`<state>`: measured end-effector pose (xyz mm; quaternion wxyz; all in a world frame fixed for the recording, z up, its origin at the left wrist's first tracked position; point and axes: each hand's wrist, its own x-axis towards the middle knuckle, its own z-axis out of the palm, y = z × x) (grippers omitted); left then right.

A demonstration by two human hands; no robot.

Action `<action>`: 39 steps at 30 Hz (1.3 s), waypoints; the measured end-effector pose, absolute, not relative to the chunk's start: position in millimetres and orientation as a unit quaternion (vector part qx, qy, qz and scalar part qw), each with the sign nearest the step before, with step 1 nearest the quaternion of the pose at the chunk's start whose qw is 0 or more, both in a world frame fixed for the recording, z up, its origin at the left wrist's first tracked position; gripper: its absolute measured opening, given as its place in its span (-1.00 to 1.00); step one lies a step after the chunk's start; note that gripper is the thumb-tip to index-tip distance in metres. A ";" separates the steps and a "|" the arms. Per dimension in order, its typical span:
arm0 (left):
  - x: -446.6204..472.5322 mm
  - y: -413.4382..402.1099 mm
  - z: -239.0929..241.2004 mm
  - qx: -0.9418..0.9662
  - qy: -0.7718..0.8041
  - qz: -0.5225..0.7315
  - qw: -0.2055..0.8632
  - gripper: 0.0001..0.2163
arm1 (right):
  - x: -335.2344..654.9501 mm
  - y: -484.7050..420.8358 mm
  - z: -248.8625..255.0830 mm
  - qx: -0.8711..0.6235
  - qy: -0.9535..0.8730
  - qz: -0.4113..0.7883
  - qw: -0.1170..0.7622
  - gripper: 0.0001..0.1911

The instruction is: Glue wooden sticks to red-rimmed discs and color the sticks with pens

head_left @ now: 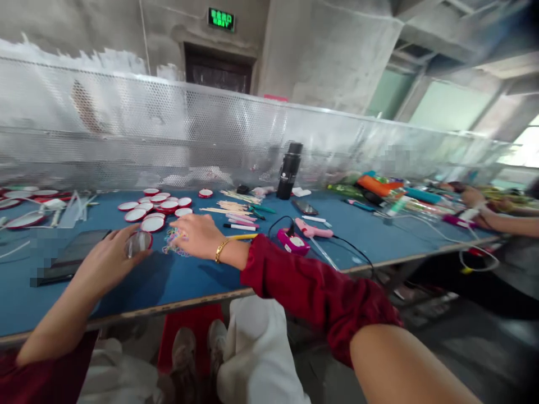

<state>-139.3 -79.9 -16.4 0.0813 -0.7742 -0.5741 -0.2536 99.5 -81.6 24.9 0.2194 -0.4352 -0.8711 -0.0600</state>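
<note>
My left hand (110, 253) grips a round, red-rimmed disc (138, 244) with a shiny, glassy face, its fingers and thumb around the edge. Just to the right, my right hand (197, 233) reaches down onto a small heap of thin coloured loops (172, 244), like little rubber bands. Its fingertips touch the heap, with thumb and forefinger apart; nothing shows between them. Behind both hands lies a cluster of similar red-rimmed discs (152, 224) with pale faces. A dark flat device (80, 249) lies under and beside my left forearm.
Wooden sticks (229, 210), markers (240, 226) and a yellow pencil (242, 237) lie right of the discs. Farther right are a black bottle (289, 171), a pink glue gun (312, 228) with its cord, and a magenta device (293, 243). Another person's arm (501, 219) rests at the far right.
</note>
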 end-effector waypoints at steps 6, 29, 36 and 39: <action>-118.1 -84.0 -9.7 -0.794 -0.570 -0.202 0.064 -0.32 | 143.2 -95.3 60.6 -0.438 -0.873 -0.032 0.212 -0.76; -130.3 -39.6 -20.4 -0.822 -0.561 -0.101 0.007 -0.31 | 216.4 -184.8 122.6 -0.470 -0.856 -0.096 0.194 -0.80; -126.2 -47.9 -0.4 -0.813 -0.571 -0.113 0.013 -0.25 | 236.4 -185.5 114.9 -0.458 -0.857 -0.076 0.224 -0.76; -100.1 -59.2 23.2 -0.810 -0.552 -0.182 0.077 -0.27 | 225.9 -170.8 113.2 -0.452 -0.852 -0.037 0.261 -0.75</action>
